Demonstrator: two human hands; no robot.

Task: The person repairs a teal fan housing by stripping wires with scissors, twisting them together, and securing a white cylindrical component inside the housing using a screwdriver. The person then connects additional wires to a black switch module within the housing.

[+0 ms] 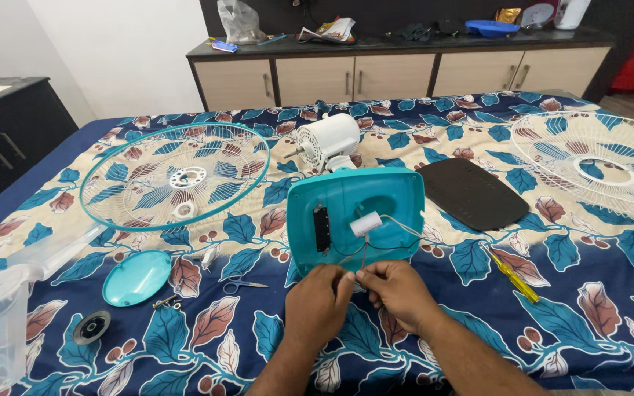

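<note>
In the head view, both hands meet just in front of the overturned teal fan base [354, 216], which lies near the front middle of the bed [596, 315] with its hollow underside up. The left hand [317, 304] has its fingers curled, thumb and forefinger pinching the thin wires [361, 257] that run out of the base. The right hand [399, 292] is curled in the same way, its fingertips pinched on the same wire ends, touching the left hand's fingertips. Inside the base sit a black switch block [322, 228] on the left and a small white cylindrical capacitor [366, 223] near the middle, with the wires leading from it toward the hands.

Behind the base lies the white fan motor [329, 139]. To the right of the base rests a dark base cover plate [472, 193], and nearer the front right lies a yellow-handled screwdriver [513, 277]. A white fan guard [596, 165] lies at the right edge of the bed. A teal-rimmed fan guard [175, 176] lies toward the left side. In front of it are a round teal cap [136, 277], small scissors [242, 284] and a dark round nut [91, 327]. Translucent fan blades [1, 308] lie at the front left corner.
</note>
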